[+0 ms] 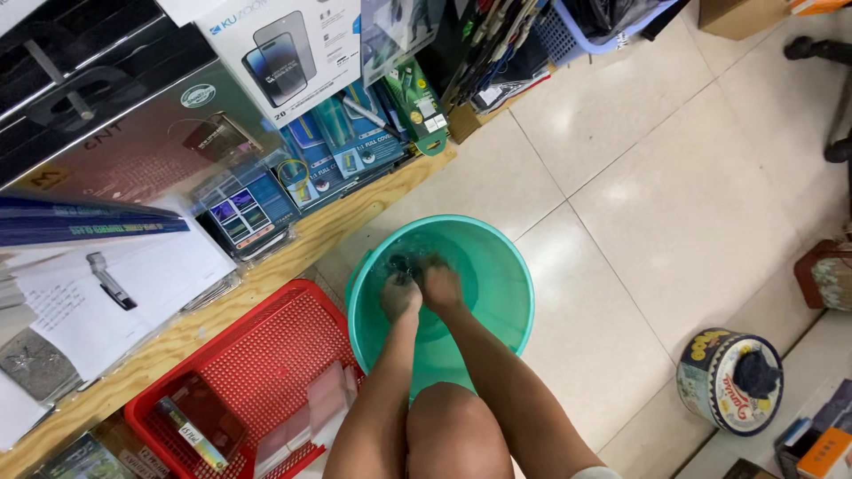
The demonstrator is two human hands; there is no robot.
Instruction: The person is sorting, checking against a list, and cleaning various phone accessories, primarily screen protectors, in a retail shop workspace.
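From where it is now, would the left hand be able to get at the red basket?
Probably yes. The left hand is down in the teal bucket, and the red basket stands right beside it on that side, open-topped, with nothing between them.

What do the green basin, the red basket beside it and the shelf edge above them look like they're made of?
Green basin: likely plastic, smooth and slightly glossy, one even moulded colour. Both hands, left hand and right hand, are inside it, in what looks like water. Red basket: plastic too, judging by its regular moulded mesh. Shelf edge: bare plywood or similar, pale with visible grain, unpainted.
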